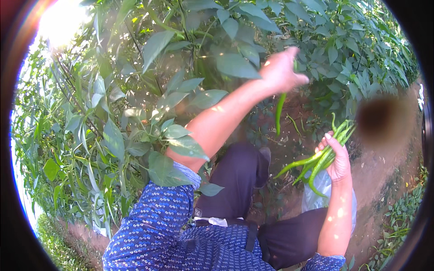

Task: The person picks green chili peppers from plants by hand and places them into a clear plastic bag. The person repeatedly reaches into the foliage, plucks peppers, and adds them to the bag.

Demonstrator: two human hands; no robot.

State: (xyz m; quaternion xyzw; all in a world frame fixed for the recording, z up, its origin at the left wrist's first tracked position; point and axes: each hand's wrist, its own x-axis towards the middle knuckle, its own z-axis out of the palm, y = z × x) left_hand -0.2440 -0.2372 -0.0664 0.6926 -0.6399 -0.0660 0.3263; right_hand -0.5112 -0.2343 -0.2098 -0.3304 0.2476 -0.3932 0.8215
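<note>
My right hand grips a bunch of long green chili peppers, their tips pointing down to the left. My left hand reaches out among the pepper plants and is blurred by motion. Its thumb and fingers are spread around a thin green strip near the fingertips. Just below the palm hangs a single green chili pepper; whether the hand holds it is unclear. A pale translucent plastic bag shows behind my right forearm, beside my bent leg.
Dense leafy pepper plants fill the left and top of the view. More thin green peppers show low over the brown soil. Low green plants line the right edge. A dark blurred spot covers part of the ground.
</note>
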